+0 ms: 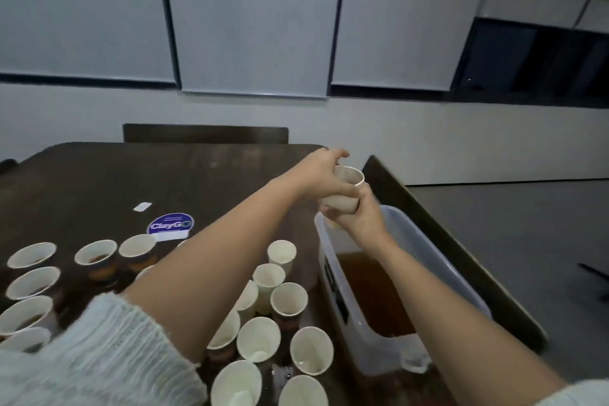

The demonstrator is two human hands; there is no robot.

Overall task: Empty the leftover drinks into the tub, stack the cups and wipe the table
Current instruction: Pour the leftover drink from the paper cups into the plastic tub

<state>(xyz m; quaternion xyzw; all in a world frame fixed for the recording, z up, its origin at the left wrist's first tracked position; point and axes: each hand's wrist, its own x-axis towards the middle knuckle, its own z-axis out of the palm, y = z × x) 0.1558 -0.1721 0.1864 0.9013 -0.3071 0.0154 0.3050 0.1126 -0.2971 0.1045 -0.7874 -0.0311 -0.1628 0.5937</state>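
Note:
A white paper cup [346,182] is held up over the far end of the clear plastic tub [438,260], which has brown liquid in its bottom. My left hand [324,173] grips the cup near its rim from the left. My right hand [361,219] grips it from below, and a second cup seems nested under it. Several white paper cups [286,301] stand on the dark table [164,181] near me, some with dark drink inside, such as the cup [96,252] at the left.
A round purple "ClayGo" sticker [170,225] and a small white label [142,207] lie on the table. A chair back [204,133] stands behind the table's far edge. A dark bench edge [428,217] runs along the tub's right side.

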